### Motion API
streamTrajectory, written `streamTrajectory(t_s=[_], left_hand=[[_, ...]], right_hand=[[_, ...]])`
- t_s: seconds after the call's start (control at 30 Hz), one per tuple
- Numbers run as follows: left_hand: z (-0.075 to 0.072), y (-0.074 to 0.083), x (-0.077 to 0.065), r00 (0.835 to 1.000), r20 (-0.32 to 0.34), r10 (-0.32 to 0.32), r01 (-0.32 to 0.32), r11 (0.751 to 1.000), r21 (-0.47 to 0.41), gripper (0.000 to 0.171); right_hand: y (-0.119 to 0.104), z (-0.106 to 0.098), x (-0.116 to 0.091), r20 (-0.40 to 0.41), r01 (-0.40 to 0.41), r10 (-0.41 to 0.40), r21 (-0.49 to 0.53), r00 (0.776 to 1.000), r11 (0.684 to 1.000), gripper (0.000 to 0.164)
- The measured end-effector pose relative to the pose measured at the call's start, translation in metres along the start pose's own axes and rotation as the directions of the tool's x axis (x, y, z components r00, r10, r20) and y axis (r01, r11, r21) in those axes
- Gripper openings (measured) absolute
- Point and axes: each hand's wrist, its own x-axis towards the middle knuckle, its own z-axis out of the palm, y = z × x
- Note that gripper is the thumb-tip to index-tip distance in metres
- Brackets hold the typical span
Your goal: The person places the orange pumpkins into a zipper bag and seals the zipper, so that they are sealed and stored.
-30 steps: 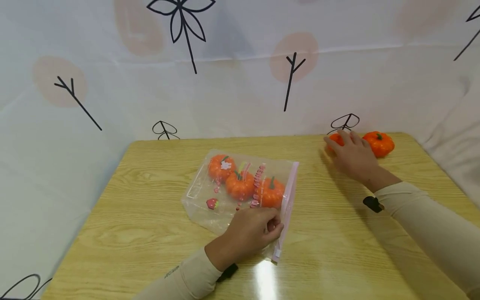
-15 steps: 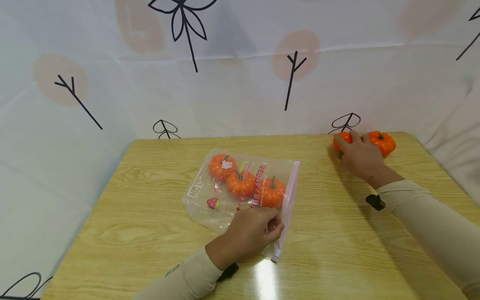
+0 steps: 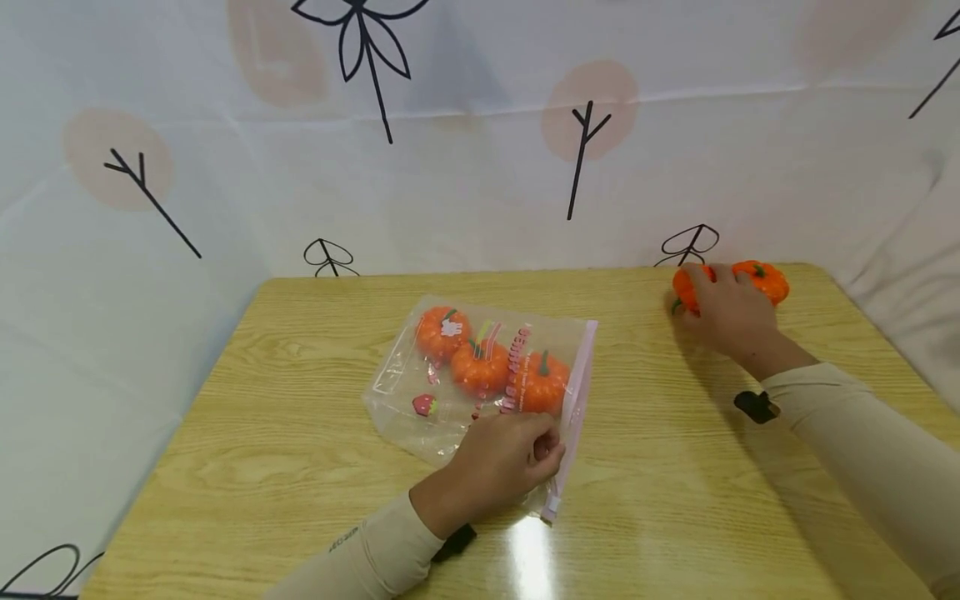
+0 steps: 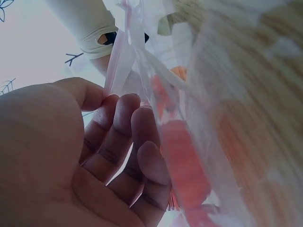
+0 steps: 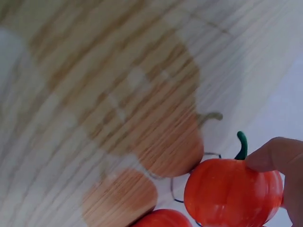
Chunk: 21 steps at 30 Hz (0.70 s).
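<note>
A clear zipper bag (image 3: 401,425) with a pink slider strip (image 3: 577,417) lies on the table. Inside it sit three small orange pumpkins (image 3: 480,368). My left hand (image 3: 495,458) pinches the bag near its pink opening edge; in the left wrist view, thumb and forefinger meet on that strip (image 4: 113,66). At the back right, my right hand (image 3: 731,312) grips another small pumpkin (image 3: 686,287), its green stem tilted to the left. The right wrist view has the thumb pressed on this pumpkin (image 5: 227,194) beside its stem. One more pumpkin (image 3: 767,283) sits just right of it, partly behind the fingers.
The wooden table (image 3: 300,450) ends at the back against a white patterned cloth (image 3: 465,192). The pumpkin pair is close to that back edge. Its glossy top mirrors the pumpkins in the right wrist view.
My right hand has shifted slightly right with the pumpkin under its fingers, which has turned so its stem shows on the left. The left hand and the bag have stayed put.
</note>
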Motion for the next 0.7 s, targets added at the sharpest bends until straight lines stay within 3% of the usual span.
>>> streamTrajectory(t_s=[0.27,0.43,0.7], left_hand=[[-0.003,0.002,0.001,0.999,0.006,-0.033,0.033,0.999,-0.028,0.011],[-0.002,0.002,0.001,0.999,-0.006,-0.041,0.041,0.998,-0.047,0.012],[-0.003,0.002,0.003,0.996,-0.066,-0.059,0.053,0.995,-0.084,0.011]], right_hand=[[-0.001,-0.005,-0.011,0.048,-0.066,0.058,0.172,0.997,0.983,0.072],[-0.013,-0.006,-0.025,0.025,-0.065,0.060,0.276,0.998,0.959,0.073],[-0.053,-0.012,-0.058,-0.030,-0.002,0.020,0.507,0.999,0.862,0.069]])
